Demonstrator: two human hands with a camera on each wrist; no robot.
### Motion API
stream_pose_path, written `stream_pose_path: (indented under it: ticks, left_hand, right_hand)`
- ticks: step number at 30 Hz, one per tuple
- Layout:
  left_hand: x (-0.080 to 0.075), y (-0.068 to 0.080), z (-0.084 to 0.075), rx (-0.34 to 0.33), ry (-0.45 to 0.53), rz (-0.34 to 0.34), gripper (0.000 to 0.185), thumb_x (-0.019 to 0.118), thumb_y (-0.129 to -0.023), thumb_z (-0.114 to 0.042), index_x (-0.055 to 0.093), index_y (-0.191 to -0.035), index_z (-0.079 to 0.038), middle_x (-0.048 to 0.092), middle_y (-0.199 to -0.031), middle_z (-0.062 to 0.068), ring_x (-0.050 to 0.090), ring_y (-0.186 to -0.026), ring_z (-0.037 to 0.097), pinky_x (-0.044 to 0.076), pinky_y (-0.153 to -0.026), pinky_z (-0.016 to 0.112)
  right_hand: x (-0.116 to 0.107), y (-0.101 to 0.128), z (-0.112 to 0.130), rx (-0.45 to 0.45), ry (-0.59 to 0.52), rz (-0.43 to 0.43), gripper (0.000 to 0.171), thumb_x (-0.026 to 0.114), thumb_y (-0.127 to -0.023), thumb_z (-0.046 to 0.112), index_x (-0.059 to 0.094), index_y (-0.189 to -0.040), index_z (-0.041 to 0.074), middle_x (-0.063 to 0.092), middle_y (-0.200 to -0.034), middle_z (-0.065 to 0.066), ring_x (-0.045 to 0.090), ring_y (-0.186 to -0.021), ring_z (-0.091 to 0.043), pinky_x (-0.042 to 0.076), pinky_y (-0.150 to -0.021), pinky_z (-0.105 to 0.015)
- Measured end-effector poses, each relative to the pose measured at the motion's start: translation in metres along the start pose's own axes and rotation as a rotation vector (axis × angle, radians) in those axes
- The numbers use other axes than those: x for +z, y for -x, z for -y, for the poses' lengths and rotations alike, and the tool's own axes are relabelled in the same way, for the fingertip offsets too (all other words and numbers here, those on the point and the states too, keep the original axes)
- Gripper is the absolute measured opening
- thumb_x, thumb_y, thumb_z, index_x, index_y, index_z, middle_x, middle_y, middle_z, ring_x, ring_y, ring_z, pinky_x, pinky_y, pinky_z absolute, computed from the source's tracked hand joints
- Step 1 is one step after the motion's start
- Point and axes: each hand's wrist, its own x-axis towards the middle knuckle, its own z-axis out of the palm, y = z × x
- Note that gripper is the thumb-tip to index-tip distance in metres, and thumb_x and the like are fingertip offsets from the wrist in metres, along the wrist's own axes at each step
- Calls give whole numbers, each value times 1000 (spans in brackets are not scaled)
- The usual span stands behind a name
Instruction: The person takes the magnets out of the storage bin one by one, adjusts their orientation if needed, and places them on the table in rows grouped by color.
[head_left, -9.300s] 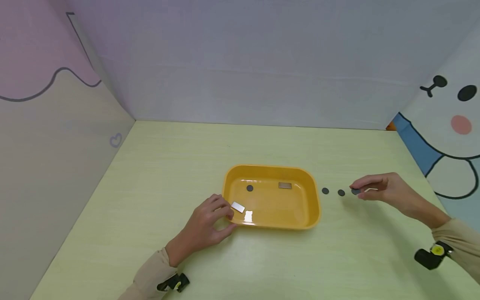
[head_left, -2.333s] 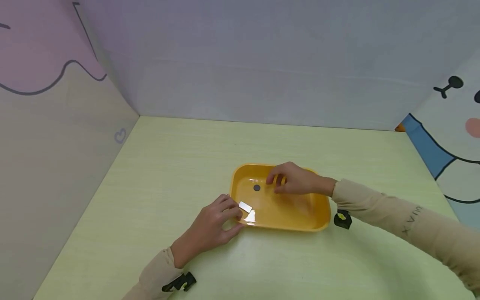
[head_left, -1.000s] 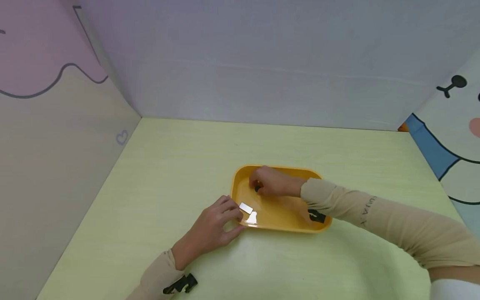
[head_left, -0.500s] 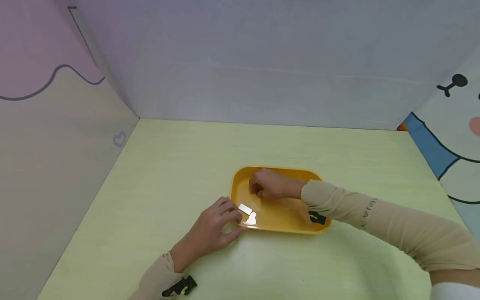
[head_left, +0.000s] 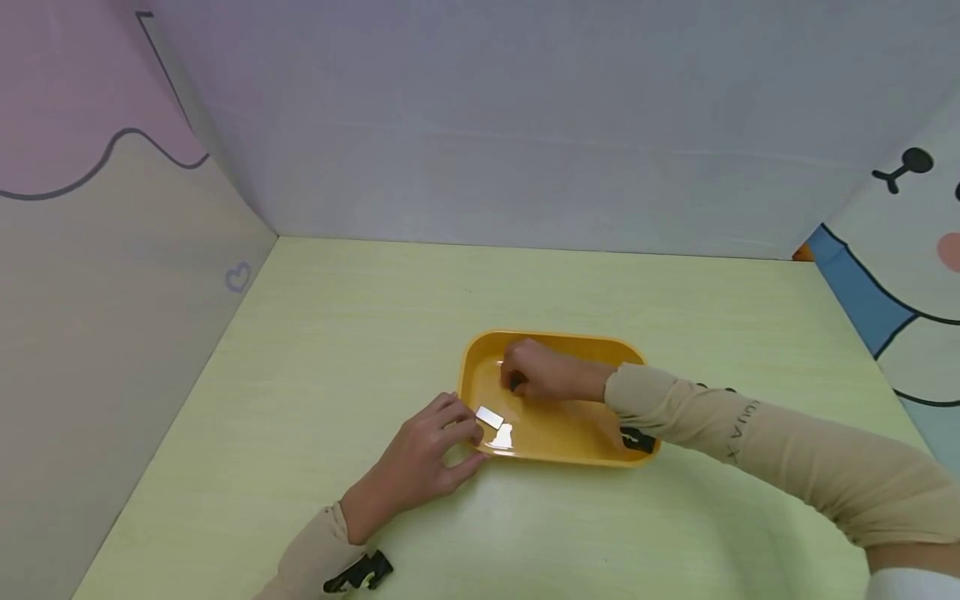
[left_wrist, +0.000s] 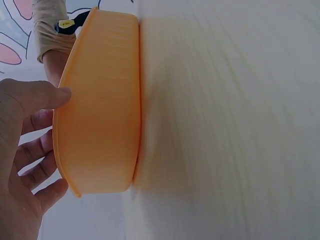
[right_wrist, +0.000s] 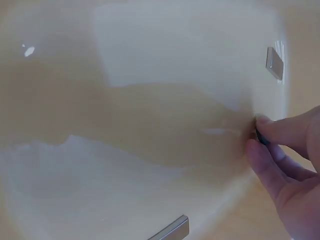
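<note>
A yellow tray (head_left: 558, 457) lies on the pale green table. My left hand (head_left: 474, 442) grips its near left corner; in the left wrist view the fingers (left_wrist: 35, 145) and thumb lie against the outer wall (left_wrist: 100, 100). My right hand (head_left: 517, 379) reaches into the tray and pinches a small dark disc (right_wrist: 258, 135) on the floor, at the fingertips (right_wrist: 280, 132). A silver rectangular plate (head_left: 489, 417) leans by the left wall, close to my left fingers. A second silver plate (right_wrist: 170, 230) shows only in the right wrist view.
Cardboard walls stand on the left, back and right of the table (head_left: 360, 317). The right wall carries a cartoon drawing (head_left: 911, 275). My right sleeve (head_left: 750, 442) crosses the tray's near right corner and the table beyond it.
My right hand came from the dark discs on the table at the right into the tray, then moved left onto the disc. Over the last second it barely shifts. The left hand stays on the tray.
</note>
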Motion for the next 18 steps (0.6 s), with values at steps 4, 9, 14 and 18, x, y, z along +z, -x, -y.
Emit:
stream_pose_path:
  ticks: [4,9,14,18]
  left_hand:
    - [0,1,0,3,-1,-3,20,78,-76,-22,60,-81,-15,57,-90,-6,51,-92,12,47,-86,30]
    - [0,0,1,1,-4,0,20,78,-76,-22,61,-81,-15,56,-90,-6,51,-92,12,47,-84,29]
    - [0,0,1,-4,-5,5,20,78,-76,-22,61,-82,-15,57,-90,-6,51,-92,12,47,-87,30]
    - [1,0,2,-8,-8,6,20,78,-76,-22,61,-82,-15,57,-90,-6,51,-92,12,47,-88,30]
  right_hand:
    - [1,1,1,-35,-5,-1,18,61,-73,-13,68,-77,4,56,-72,-4,46,-69,-14,40,-64,-25]
    - [3,1,0,-94,-22,-25,18,61,-72,-13,69,-75,3,58,-70,-4,48,-68,-13,41,-63,-23]
    - [3,2,1,-75,-74,-30,12,67,-75,-7,70,-79,3,62,-74,-3,52,-68,-12,44,-63,-22]
    - [4,1,1,-25,-118,-12,10,66,-78,-4,69,-82,4,62,-74,-2,51,-66,-8,45,-62,-21]
